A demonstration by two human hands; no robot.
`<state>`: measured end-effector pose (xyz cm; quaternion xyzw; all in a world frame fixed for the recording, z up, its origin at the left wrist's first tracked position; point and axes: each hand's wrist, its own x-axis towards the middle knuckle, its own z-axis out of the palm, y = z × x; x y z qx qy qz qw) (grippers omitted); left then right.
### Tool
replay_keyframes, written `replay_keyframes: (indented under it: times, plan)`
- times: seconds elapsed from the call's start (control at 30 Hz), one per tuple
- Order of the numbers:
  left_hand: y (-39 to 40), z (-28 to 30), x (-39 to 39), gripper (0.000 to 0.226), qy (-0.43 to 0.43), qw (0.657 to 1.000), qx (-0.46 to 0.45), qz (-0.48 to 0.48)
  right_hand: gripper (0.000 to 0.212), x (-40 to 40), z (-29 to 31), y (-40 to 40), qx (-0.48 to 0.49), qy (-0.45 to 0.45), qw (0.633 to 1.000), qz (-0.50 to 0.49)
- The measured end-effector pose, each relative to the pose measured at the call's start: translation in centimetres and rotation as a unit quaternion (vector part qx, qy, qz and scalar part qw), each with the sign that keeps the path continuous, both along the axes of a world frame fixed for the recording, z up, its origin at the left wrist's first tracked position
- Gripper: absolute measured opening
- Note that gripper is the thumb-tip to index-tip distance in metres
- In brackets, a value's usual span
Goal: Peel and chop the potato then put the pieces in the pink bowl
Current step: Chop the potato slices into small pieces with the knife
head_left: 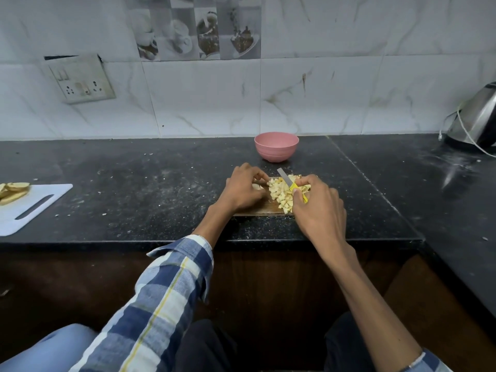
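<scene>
A heap of small pale potato cubes (281, 194) lies on a wooden cutting board (261, 209) near the counter's front edge. My right hand (319, 208) grips a yellow-handled knife (291, 183), whose blade points away over the heap. My left hand (243, 187) sits at the left side of the heap with curled fingers touching the pieces; whether it holds any I cannot tell. The pink bowl (276, 146) stands just behind the board, near the wall, and its inside is hidden from here.
A white plastic cutting board (35, 208) with potato peels (12, 191) lies at the left on the black counter (150, 183). A steel kettle (477, 116) with a cord stands at the back right. A wall socket (81, 79) hangs on the tiles.
</scene>
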<state>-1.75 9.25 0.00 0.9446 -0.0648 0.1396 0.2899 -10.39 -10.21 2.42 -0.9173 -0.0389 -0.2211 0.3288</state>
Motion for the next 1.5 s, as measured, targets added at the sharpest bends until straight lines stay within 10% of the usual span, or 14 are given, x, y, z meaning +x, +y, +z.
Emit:
replay_keyframes:
  times: [0.43,0.8,1.07,1.5]
  plan:
    - [2.9,3.4,0.8,0.064,0.149,0.967,0.137,-0.153,0.021,0.2,-1.3,-0.4,-0.005,-0.007,1.000,0.015]
    - [3.8,3.3,1.2,0.034,0.102,0.962,0.214,-0.138,0.022,0.3,-1.8,0.3,-0.025,-0.001,0.999,0.026]
    - [2.6,-0.1,-0.3,0.045,0.001,0.992,0.124,0.018,0.019,0.7,-2.1,1.9,-0.073,-0.002,0.996,0.041]
    - [3.6,0.5,-1.5,0.044,-0.025,0.997,0.052,-0.060,0.020,1.6,-1.8,3.2,-0.135,0.005,0.990,0.032]
